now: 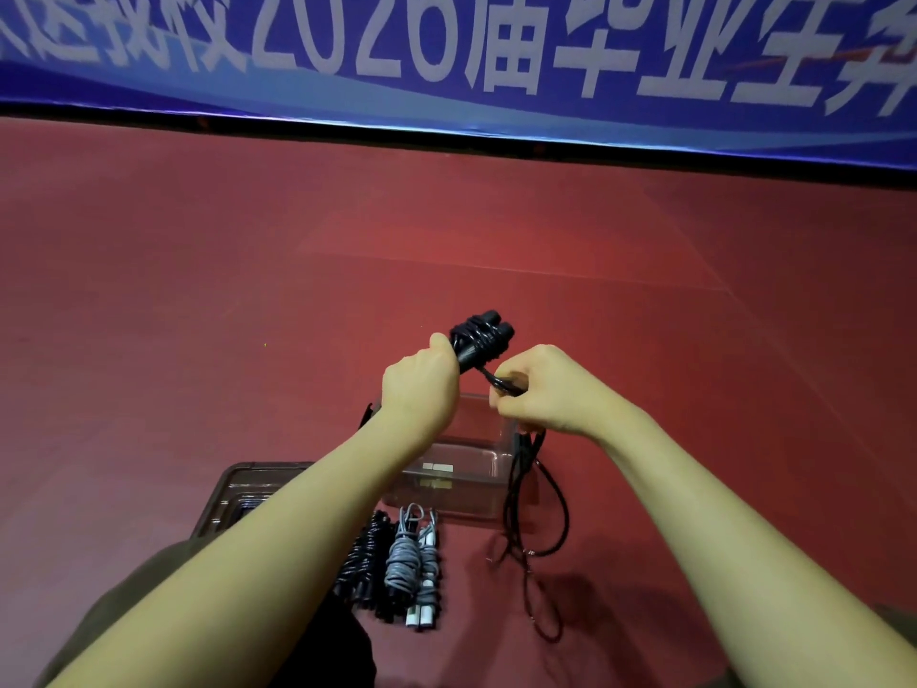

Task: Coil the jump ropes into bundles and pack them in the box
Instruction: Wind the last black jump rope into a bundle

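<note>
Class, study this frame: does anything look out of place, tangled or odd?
Nothing is damaged. The only untidy part is the black rope's loose tail, trailing below the right hand onto the red floor beside the clear box, not yet coiled.

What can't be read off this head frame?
- Clear plastic box: near-left part hidden by left forearm.
- Dark tray: contents covered by same forearm.
- Black jump rope handles: lower ends hidden inside left hand.
- Blue banner: text cut by top edge.
</note>
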{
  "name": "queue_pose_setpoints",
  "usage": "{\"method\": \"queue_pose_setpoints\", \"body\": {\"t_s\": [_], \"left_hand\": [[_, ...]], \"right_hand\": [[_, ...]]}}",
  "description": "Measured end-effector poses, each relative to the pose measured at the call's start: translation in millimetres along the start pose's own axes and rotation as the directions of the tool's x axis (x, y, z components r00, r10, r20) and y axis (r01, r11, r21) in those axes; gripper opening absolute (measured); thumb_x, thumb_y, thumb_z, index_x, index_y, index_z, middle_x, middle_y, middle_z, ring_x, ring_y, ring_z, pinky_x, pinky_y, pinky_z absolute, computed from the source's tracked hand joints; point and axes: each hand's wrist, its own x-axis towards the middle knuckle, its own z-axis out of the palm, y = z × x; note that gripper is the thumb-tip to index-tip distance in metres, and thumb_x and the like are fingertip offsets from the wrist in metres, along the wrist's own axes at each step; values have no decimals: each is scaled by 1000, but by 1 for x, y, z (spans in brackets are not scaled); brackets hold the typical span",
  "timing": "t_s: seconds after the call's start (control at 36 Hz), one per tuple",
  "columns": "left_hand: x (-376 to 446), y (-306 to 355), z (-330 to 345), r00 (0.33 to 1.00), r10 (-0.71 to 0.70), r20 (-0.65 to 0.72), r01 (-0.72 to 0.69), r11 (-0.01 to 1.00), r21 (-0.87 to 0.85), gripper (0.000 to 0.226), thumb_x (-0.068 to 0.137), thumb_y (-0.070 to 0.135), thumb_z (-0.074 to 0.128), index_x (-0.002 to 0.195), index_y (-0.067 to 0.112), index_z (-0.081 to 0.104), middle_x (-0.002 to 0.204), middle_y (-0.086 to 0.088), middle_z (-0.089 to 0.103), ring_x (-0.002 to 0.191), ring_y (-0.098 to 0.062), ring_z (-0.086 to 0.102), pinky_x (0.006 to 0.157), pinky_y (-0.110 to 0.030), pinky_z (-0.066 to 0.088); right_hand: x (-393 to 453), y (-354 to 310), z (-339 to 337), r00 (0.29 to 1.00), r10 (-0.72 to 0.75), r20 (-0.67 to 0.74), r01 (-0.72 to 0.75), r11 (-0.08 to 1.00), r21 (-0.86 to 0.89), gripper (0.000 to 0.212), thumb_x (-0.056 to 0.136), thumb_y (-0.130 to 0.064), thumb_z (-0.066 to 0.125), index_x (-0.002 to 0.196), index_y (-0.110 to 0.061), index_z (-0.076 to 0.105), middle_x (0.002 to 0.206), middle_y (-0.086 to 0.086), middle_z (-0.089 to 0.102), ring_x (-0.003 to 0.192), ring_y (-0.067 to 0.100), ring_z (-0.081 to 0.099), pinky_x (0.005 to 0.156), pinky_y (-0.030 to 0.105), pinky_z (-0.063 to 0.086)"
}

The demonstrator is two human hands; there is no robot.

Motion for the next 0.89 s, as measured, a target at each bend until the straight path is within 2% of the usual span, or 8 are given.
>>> {"method": "queue_pose_setpoints", "body": {"t_s": [0.11, 0.25, 0.33, 0.42, 0.53, 0.58, 0.67, 0.89], "left_hand": [[4, -11, 6, 996, 76, 35, -80, 988, 133, 18, 92, 4, 40, 110, 7, 40, 102, -9, 65, 86, -32, 63, 60, -32, 32], [6, -12, 6, 976, 208, 63, -217, 949, 230, 21, 95, 8, 37, 115, 10, 41, 105, -7, 65, 91, -33, 63, 61, -32, 31], [4, -9, 10, 942, 321, 96, -335, 898, 285, 21, 96, 10, 40, 116, 12, 41, 104, -5, 66, 91, -32, 64, 58, -31, 30], [2, -5, 12, 907, 403, 124, -421, 846, 327, 21, 95, 9, 41, 116, 12, 41, 102, -3, 66, 88, -30, 64, 49, -28, 22], [3, -11, 13, 845, 534, 40, -519, 799, 303, 25, 92, 6, 42, 115, 12, 48, 91, -4, 67, 81, -30, 65, 57, -28, 23], [3, -15, 13, 748, 661, -53, -621, 727, 293, 25, 71, 2, 52, 93, 9, 62, 60, -4, 62, 50, -26, 61, 54, -26, 18], [4, -20, 12, 662, 747, -62, -704, 647, 293, 15, 54, 10, 55, 67, 15, 60, 42, 1, 49, 33, -20, 49, 51, -22, 18], [2, -16, -2, 506, 838, -205, -812, 543, 214, 9, 69, 12, 50, 75, 18, 48, 49, 4, 48, 42, -21, 48, 51, -23, 24]], "right_hand": [[1, -2, -1, 977, -209, -43, 167, 873, -459, 15, 79, -13, 52, 82, -11, 66, 64, 6, 59, 61, 26, 50, 58, 33, 41], [1, -2, 1, 752, -563, -343, 266, 736, -623, 28, 75, -16, 46, 87, -19, 71, 70, -2, 66, 63, 25, 64, 45, 30, 48], [4, -5, -1, 849, -202, -488, 135, 976, -170, 25, 84, -7, 55, 98, -22, 69, 82, -4, 68, 74, 23, 64, 62, 40, 56], [6, -6, -3, 892, 117, -437, -28, 978, 206, 3, 85, -18, 68, 84, -19, 66, 64, 4, 54, 49, 19, 52, 42, 33, 51], [5, -4, -8, 895, 156, -419, -168, 986, 8, 36, 77, -53, 70, 64, -20, 62, 63, -1, 55, 69, 21, 48, 64, 30, 41], [3, -7, -12, 895, 188, -404, -271, 949, -160, 49, 75, -65, 64, 63, -17, 62, 59, -2, 52, 70, 25, 51, 66, 31, 41], [3, -5, -18, 894, 175, -413, -303, 915, -268, 54, 75, -67, 62, 66, -14, 64, 59, -2, 51, 73, 29, 52, 66, 29, 38], [6, 8, -25, 877, 225, -424, -347, 907, -237, 51, 81, -59, 62, 54, -18, 49, 57, -3, 49, 74, 28, 51, 68, 29, 37]]}}
